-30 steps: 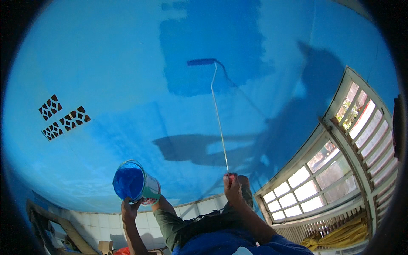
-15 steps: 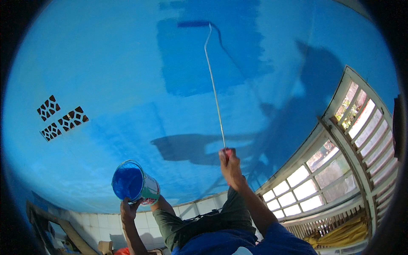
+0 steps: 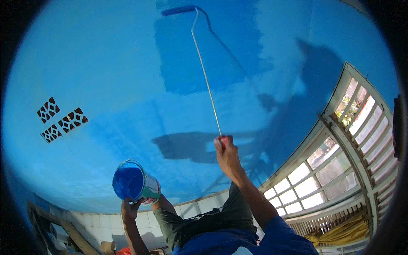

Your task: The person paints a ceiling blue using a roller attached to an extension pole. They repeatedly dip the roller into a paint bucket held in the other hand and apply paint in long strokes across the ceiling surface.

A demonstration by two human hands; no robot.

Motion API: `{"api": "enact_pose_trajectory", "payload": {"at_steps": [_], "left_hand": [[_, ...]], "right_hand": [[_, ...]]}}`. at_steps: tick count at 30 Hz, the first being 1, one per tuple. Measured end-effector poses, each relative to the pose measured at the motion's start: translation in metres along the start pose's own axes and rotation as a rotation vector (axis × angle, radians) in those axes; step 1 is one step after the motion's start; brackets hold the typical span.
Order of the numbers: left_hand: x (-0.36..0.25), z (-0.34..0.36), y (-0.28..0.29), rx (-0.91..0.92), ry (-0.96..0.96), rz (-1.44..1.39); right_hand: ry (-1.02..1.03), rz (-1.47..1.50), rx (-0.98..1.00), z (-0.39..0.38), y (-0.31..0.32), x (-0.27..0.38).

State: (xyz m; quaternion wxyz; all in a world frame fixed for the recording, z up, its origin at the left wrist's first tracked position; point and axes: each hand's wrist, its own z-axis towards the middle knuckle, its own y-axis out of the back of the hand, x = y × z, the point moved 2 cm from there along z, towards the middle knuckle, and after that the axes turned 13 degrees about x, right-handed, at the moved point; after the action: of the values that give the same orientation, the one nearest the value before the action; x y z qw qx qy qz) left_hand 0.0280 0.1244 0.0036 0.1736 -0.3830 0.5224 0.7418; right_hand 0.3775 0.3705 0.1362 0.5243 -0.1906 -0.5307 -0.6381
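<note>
My right hand (image 3: 227, 155) is closed round the red handle (image 3: 225, 141) of a paint roller on a long bent metal rod (image 3: 206, 78). The blue roller head (image 3: 178, 10) lies against the wall high up, over a darker, uneven patch of fresh blue paint (image 3: 216, 46). My left hand (image 3: 131, 208) grips the lower rim of a tilted paint bucket (image 3: 151, 189), held low at the left, with blue paint (image 3: 127, 182) inside it.
The light blue wall (image 3: 93, 59) has pierced vent blocks (image 3: 72, 119) at left. A window with white bars (image 3: 361, 140) curves along the right, with yellow cloth (image 3: 344, 229) below. White tiles (image 3: 97, 223) line the bottom; a dark frame (image 3: 51, 229) stands at lower left.
The roller has moved up and slightly left across the darker patch, and my right hand has risen with it. My left hand and the bucket have stayed nearly still.
</note>
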Motion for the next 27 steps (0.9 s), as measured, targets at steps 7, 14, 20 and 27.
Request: {"api": "enact_pose_trajectory", "payload": {"at_steps": [7,14,20,27], "left_hand": [[0.042,-0.002,-0.007,-0.094,-0.306,0.058],[0.048,-0.003,-0.009,0.102,0.015,-0.644],[0.014,0.002,-0.002,0.004,0.225,-1.030],[-0.028,-0.001,0.005,0.031,0.009,0.042]], "right_hand": [[0.044,0.063,-0.045,-0.036,-0.034,-0.025],[-0.051,0.028,0.056,-0.091,-0.052,-0.047],[0.003,0.042,0.016,-0.004,-0.031,0.007],[0.007,0.075,0.000,-0.032,-0.054,-0.021]]}}
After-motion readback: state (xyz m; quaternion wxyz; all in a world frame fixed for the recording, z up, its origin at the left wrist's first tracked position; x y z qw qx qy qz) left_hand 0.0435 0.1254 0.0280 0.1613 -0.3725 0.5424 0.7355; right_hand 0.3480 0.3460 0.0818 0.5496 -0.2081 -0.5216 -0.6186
